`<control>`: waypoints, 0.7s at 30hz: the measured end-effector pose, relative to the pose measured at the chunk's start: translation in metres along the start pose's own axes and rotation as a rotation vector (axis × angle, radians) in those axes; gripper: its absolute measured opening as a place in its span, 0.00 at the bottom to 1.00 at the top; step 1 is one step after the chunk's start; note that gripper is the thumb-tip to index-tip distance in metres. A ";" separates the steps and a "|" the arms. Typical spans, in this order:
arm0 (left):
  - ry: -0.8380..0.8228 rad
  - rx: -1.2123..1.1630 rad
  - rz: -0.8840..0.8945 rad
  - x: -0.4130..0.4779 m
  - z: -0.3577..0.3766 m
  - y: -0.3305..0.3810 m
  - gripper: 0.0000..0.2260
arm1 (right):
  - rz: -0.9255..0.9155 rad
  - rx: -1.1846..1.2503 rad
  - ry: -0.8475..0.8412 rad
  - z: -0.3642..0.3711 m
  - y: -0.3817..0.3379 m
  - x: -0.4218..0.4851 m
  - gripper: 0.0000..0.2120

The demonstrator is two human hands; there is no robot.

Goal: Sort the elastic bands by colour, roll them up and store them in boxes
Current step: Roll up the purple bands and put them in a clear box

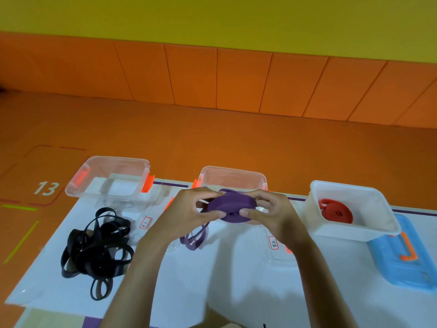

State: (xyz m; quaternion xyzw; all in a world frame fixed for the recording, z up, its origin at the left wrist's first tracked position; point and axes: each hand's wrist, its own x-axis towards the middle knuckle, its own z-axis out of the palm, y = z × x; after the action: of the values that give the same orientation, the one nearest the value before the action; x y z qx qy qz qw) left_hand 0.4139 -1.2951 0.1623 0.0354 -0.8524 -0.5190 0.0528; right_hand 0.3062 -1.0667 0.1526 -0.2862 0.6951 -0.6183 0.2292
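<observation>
Both hands hold a flat purple roll of elastic band (227, 207) in mid-air over the white sheet. My left hand (186, 211) pinches its left side, my right hand (269, 211) its right side. A loose purple tail (194, 240) hangs down from the roll to the sheet. Behind the roll stands a clear box (233, 177) with orange clips. A tangled heap of black bands (97, 247) lies at the left, in front of another clear box (111, 178). A rolled red band (335, 211) rests inside the white box (354, 229) at the right.
A blue lid (402, 261) with an orange handle lies at the far right, partly under the white box. Small paper labels (273, 242) sit on clear lids on the white sheet (189, 287). Orange floor and wall panels surround the sheet.
</observation>
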 end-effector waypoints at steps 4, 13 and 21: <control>0.102 -0.136 0.012 0.001 0.001 0.006 0.13 | 0.029 0.228 0.021 0.001 0.009 -0.005 0.12; 0.119 -0.137 0.053 0.003 0.007 0.018 0.13 | -0.056 -0.028 0.032 -0.008 -0.013 -0.003 0.13; 0.101 -0.089 0.057 0.004 0.002 0.025 0.13 | -0.030 0.041 -0.015 -0.006 -0.020 -0.006 0.18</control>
State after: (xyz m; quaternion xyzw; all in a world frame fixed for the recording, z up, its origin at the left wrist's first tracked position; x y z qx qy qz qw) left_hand 0.4096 -1.2822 0.1838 0.0352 -0.8254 -0.5521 0.1121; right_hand 0.3089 -1.0597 0.1726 -0.2965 0.6762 -0.6336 0.2310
